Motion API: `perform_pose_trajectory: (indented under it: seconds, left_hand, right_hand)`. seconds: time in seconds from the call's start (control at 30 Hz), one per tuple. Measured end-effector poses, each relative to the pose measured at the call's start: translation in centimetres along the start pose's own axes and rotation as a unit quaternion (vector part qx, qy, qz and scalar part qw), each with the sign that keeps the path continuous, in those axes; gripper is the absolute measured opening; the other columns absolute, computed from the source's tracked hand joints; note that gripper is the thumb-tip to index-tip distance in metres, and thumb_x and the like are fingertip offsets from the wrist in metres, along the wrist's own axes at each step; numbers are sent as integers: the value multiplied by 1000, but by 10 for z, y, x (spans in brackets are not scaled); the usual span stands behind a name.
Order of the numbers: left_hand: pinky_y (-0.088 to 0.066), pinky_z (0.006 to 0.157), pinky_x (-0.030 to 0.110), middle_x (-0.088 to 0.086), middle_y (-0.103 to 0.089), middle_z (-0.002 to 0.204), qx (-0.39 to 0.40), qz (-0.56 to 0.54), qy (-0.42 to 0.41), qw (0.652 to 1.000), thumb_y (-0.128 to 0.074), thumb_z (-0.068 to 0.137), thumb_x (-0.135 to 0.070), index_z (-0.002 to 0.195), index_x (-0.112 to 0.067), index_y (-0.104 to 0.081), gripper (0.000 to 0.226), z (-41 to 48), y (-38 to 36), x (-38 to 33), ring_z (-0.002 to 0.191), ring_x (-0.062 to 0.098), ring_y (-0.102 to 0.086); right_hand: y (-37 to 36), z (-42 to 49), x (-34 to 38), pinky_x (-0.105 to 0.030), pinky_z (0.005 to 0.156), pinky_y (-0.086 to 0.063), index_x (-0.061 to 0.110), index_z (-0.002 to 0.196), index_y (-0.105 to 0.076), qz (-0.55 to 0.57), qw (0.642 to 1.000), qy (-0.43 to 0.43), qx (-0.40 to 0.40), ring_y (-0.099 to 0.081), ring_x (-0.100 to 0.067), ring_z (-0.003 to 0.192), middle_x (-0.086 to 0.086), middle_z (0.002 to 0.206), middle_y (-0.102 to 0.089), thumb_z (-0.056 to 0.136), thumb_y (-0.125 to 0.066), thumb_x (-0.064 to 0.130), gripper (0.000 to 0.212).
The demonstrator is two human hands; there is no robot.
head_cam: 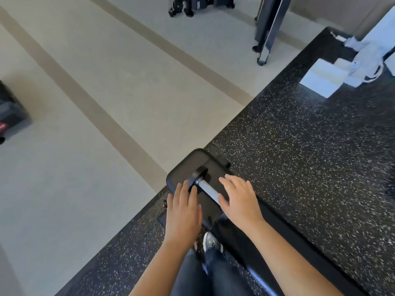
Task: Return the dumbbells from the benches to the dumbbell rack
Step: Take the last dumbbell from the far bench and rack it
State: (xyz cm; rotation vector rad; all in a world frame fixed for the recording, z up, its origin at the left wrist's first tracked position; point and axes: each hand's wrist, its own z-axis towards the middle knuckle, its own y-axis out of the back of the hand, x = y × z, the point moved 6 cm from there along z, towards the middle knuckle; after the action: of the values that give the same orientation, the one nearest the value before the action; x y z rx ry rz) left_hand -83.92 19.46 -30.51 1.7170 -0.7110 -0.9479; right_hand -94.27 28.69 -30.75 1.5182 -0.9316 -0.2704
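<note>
Dumbbell [207,189] lies on black surface [181,167] at frame 6 o'clock. Left hand [183,212] at its 8 o'clock, right hand [240,199] at 3 o'clock. Both have fingers spread and grip nothing; contact unclear.

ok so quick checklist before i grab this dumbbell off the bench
1. Dumbbell lying on the bench: ok.
2. Its middle bare between the hands, free to grip: ok.
3. Left hand open, holding nothing: ok.
4. Right hand open, holding nothing: ok.
5. Either hand touching it: cannot tell.
6. Dumbbell rack in view to plan the walk: not ok.
</note>
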Motion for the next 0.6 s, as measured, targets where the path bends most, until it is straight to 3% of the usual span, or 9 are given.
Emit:
perform_pose_trajectory:
  seconds: [0.17, 0.3, 0.43, 0.6]
  left_hand:
    - [-41, 91, 58, 22, -53, 129, 28, -4, 6, 1000, -72, 74, -15, 119, -1, -54, 50, 48, -61, 23, 120, 39, -47]
    - [-21, 108, 53, 17, -24, 149, 86, -12, 13, 996, -50, 89, -20, 137, -6, -31, 54, 79, -115, 39, 137, 35, -19]
    - [-45, 87, 55, 20, -52, 130, 70, 13, -16, 997, -76, 67, -18, 121, -4, -54, 59, 100, -145, 46, 119, 38, -49]
    - [-44, 90, 54, 19, -49, 134, 75, 15, -20, 997, -73, 71, -18, 124, -5, -51, 59, 116, -175, 59, 122, 37, -46]
  right_hand:
    - [-69, 49, -27, -40, 109, -29, 16, 131, -46, 39, 998, -21, 44, -38, -15, 130, 0, 136, -48, 91, -49, 29, 42]
    - [-125, 78, -47, -33, 103, -33, 16, 129, -47, 75, 993, -65, 66, -44, -19, 124, 0, 131, -51, 89, -53, 27, 43]
    - [-169, 100, -54, -34, 99, -38, 17, 126, -50, 187, 970, -136, 71, -47, -21, 118, -1, 126, -53, 87, -56, 22, 40]
    - [-211, 112, -59, -36, 96, -42, 20, 129, -48, 232, 957, -160, 68, -49, -20, 115, -2, 126, -52, 87, -57, 22, 43]
